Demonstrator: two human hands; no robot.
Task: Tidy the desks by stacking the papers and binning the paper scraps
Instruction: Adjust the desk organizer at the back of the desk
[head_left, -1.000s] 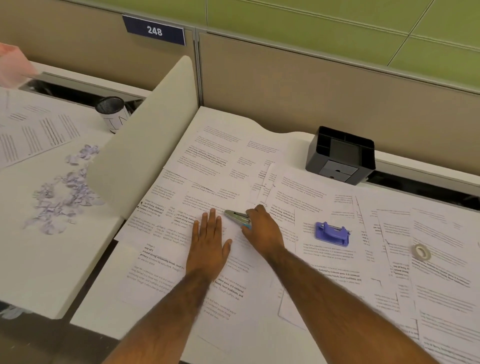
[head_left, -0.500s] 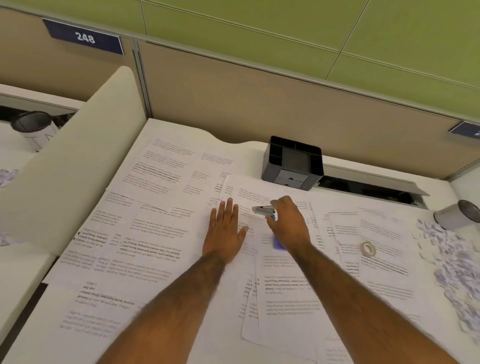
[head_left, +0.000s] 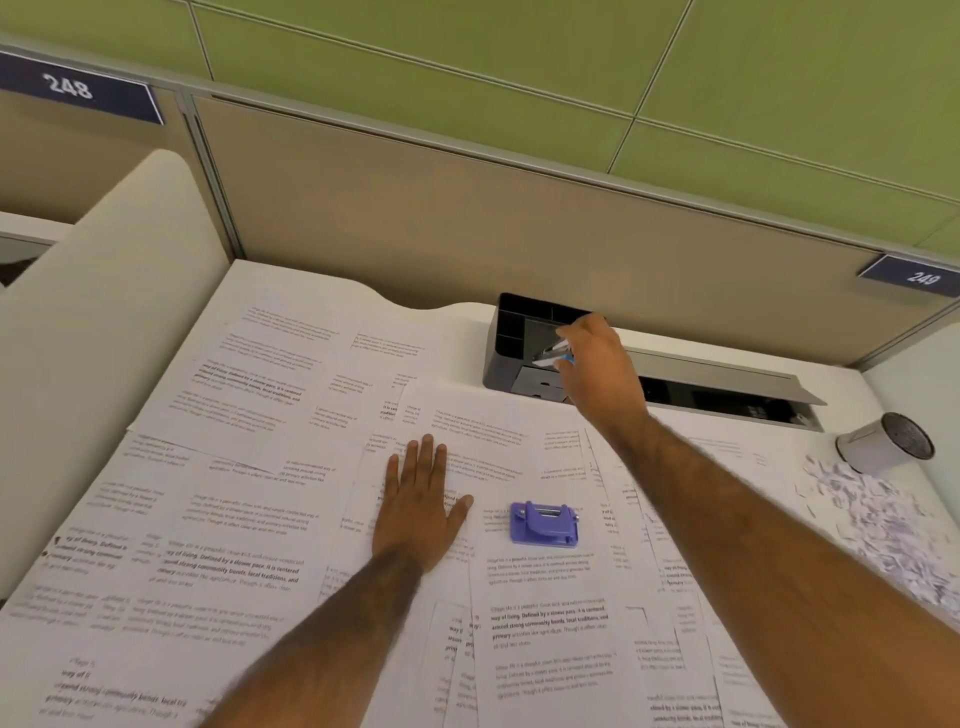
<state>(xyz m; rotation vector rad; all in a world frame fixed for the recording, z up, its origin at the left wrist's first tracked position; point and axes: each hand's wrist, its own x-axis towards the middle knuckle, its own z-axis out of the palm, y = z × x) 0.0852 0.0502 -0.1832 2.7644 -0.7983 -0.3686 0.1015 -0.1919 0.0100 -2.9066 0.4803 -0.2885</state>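
Stapler (head_left: 550, 357), right grip (head_left: 597, 366), over organizer rim (head_left: 511, 304)

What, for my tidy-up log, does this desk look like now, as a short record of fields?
left hand: flat on the papers
right hand: holds a small silver-and-blue tool over the black organizer
papers: spread loose, unstacked
purple punch: lying on the papers
paper scraps: heaped at right, beside a tipped cup
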